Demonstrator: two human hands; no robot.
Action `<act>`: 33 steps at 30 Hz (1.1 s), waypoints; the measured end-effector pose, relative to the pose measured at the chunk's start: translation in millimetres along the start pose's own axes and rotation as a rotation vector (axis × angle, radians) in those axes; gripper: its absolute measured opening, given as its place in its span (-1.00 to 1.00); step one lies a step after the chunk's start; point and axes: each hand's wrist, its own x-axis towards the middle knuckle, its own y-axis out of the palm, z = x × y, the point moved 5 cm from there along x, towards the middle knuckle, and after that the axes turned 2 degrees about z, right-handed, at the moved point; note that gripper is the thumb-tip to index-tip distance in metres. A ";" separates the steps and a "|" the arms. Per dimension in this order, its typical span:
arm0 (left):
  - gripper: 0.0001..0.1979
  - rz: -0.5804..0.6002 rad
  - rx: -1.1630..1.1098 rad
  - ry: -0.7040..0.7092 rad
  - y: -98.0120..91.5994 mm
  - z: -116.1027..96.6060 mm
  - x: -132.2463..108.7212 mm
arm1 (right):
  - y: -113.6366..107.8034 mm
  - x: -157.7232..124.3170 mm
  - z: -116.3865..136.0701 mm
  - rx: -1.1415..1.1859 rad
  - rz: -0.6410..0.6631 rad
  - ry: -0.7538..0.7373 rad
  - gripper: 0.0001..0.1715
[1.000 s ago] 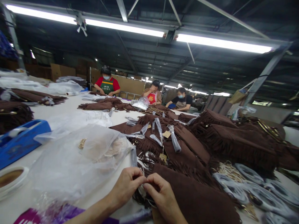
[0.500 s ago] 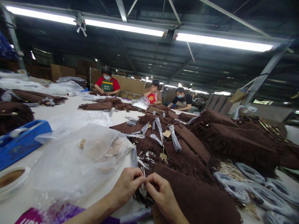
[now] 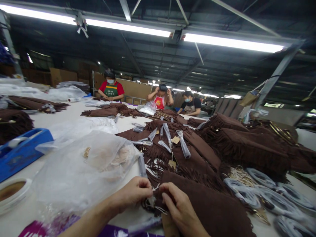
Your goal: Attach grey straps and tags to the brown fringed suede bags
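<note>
My left hand [image 3: 133,195] and my right hand [image 3: 177,208] meet at the near edge of the table, both pinched on a thin white tag string [image 3: 155,188] stretched between their fingertips. The string hangs at the fringed edge of a dark brown suede bag [image 3: 212,214] lying right under my right hand. A small tan tag [image 3: 172,164] lies on the bags just beyond. Left of my left hand sits a clear plastic bag [image 3: 81,171] with tan tags inside.
More brown fringed bags [image 3: 247,148] pile up on the right, with wrapped white straps [image 3: 261,194] near them. A blue tape dispenser [image 3: 21,151] and a tape roll [image 3: 11,191] sit at the left. Three people work at the white table's [image 3: 71,113] far end.
My hands have drawn slightly apart, so the white string now shows stretched between them. The view has shifted a little; a person at the far end has raised both arms.
</note>
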 end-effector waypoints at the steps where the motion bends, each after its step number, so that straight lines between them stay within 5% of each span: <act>1: -0.87 -0.004 -0.054 -0.018 -0.2 0.4 -0.4 | -6.1 -5.8 3.6 -0.002 0.074 -0.064 -0.72; 5: -0.86 0.000 -0.216 -0.095 1.1 2.9 1.2 | -19.5 -28.7 17.5 -0.177 0.407 -0.356 -0.63; 8: -0.82 -0.002 -0.298 -0.126 0.1 4.3 1.9 | -18.4 -34.0 21.5 -0.367 0.546 -0.434 -0.62; 15: -0.77 0.019 -0.466 -0.070 -6.9 5.7 -0.6 | -12.9 -28.0 23.5 -0.603 0.510 -0.578 -0.56; 22: -0.77 0.068 -0.606 -0.079 1.0 4.8 -0.7 | 2.1 -42.2 7.3 -0.745 0.224 -0.678 -0.56; 24: -0.80 0.076 -0.600 -0.068 2.3 2.5 -2.7 | -1.0 -44.0 8.2 -0.690 0.148 -0.613 -0.56; 29: -0.87 0.143 -0.554 0.062 6.3 -6.3 -5.6 | -14.9 -23.7 14.1 -0.396 0.116 -0.171 -0.68; 33: -0.89 0.215 -0.332 0.126 15.7 -11.1 -7.5 | -9.5 3.1 28.5 -0.383 0.139 -0.097 -0.75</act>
